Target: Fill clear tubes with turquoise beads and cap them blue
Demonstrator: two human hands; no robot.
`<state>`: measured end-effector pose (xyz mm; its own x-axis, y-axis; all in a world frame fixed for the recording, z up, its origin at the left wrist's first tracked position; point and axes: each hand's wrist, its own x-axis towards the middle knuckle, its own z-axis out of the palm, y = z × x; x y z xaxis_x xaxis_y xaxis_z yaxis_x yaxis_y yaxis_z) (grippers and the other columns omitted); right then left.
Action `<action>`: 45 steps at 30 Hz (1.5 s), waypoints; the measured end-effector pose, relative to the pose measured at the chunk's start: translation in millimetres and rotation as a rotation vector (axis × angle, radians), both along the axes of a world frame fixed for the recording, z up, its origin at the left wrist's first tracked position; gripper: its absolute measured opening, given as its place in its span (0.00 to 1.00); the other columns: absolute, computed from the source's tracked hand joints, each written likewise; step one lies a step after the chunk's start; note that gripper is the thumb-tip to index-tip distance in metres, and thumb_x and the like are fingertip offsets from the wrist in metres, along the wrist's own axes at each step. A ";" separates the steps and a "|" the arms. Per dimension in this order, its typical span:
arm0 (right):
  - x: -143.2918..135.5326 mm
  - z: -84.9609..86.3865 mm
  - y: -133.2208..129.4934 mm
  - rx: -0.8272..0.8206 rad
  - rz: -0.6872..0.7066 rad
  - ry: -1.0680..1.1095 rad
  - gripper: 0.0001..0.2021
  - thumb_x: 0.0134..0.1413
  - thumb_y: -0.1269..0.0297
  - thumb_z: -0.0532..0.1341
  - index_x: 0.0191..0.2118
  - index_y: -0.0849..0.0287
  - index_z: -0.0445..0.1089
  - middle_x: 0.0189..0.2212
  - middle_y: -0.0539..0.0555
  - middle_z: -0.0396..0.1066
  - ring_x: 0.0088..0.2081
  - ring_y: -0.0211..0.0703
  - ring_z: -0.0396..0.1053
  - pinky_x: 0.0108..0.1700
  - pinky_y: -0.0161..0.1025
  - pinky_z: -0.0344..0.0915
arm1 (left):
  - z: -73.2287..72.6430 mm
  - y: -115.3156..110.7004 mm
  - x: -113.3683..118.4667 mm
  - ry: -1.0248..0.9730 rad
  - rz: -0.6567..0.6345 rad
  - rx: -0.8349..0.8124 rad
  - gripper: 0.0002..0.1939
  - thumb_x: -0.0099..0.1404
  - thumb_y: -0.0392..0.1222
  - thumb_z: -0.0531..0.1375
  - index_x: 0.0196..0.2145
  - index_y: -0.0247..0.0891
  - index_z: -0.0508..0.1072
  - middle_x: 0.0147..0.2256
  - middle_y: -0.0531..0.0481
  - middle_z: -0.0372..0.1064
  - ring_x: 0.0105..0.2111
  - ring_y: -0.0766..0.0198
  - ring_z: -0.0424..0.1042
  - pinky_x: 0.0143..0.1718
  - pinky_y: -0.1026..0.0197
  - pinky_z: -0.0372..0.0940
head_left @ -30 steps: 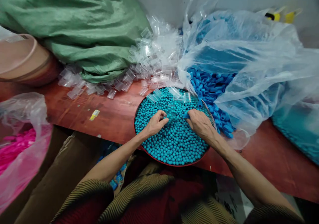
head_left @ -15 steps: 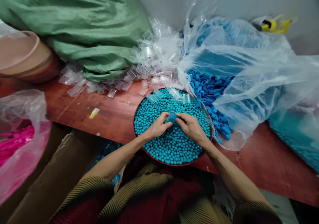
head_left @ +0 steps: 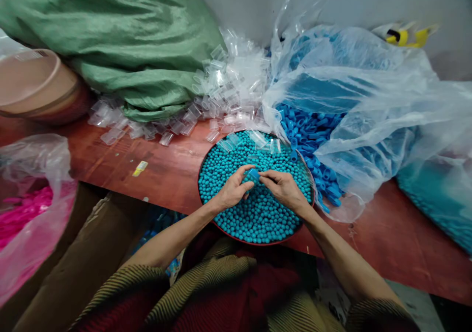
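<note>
Across from the right, my right hand (head_left: 283, 188) has come in to meet my left hand (head_left: 233, 188), bringing the small blue cap (head_left: 252, 175) that was well apart from the left fingers a second ago. Now the cap is between my left thumb and forefinger, which pinch it. My right thumb and forefinger are drawn together at its right edge; I cannot tell whether they grip it or only touch it. Nor can I tell whether a clear tube is joined to it, since my fingers cover part of the piece.

Right under my grip is the round tray (head_left: 258, 244) full of turquoise beads (head_left: 254, 226). A few clear tubes (head_left: 275, 145) lie loose on the beads, just beyond my fingertips. As I judge it, this one piece is partly handled, and plenty is left: beyond my grip is a big heap of tubes (head_left: 236, 83), and to its right, loose caps (head_left: 309, 130) spill from a plastic bag (head_left: 365, 101). Farther off to the left, a green sack (head_left: 140, 46) slumps on the red table (head_left: 173, 174), with a tub (head_left: 33, 78) past it.
</note>
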<state>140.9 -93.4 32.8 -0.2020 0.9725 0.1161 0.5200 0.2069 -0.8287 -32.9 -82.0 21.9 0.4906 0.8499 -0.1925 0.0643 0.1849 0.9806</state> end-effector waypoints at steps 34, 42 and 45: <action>-26.7 -13.4 -26.2 0.310 -0.041 -0.349 0.31 0.49 0.53 0.59 0.56 0.65 0.54 0.37 0.61 0.67 0.34 0.51 0.70 0.30 0.44 0.69 | 18.0 -11.0 10.0 0.064 0.127 0.156 0.15 0.59 0.36 0.54 0.45 0.37 0.64 0.40 0.49 0.66 0.39 0.64 0.66 0.45 0.61 0.62; -41.3 -23.3 -41.0 0.251 0.038 -0.445 0.32 0.53 0.53 0.57 0.59 0.66 0.50 0.40 0.64 0.68 0.34 0.52 0.71 0.28 0.44 0.69 | 12.5 -23.9 -5.6 0.291 0.082 0.196 0.12 0.61 0.38 0.52 0.44 0.38 0.65 0.36 0.51 0.68 0.37 0.64 0.68 0.41 0.61 0.63; -41.0 -17.3 -41.4 0.192 0.139 -0.486 0.29 0.57 0.56 0.55 0.60 0.64 0.51 0.44 0.65 0.69 0.37 0.52 0.72 0.30 0.44 0.70 | 13.3 -21.2 -40.2 0.487 0.107 0.280 0.17 0.63 0.42 0.52 0.50 0.39 0.62 0.35 0.51 0.69 0.33 0.63 0.68 0.39 0.60 0.64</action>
<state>99.9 -134.8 15.6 -0.4017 0.9033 0.1505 0.7913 0.4251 -0.4394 -73.0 -103.2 35.2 0.3103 0.9410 -0.1348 0.5162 -0.0477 0.8551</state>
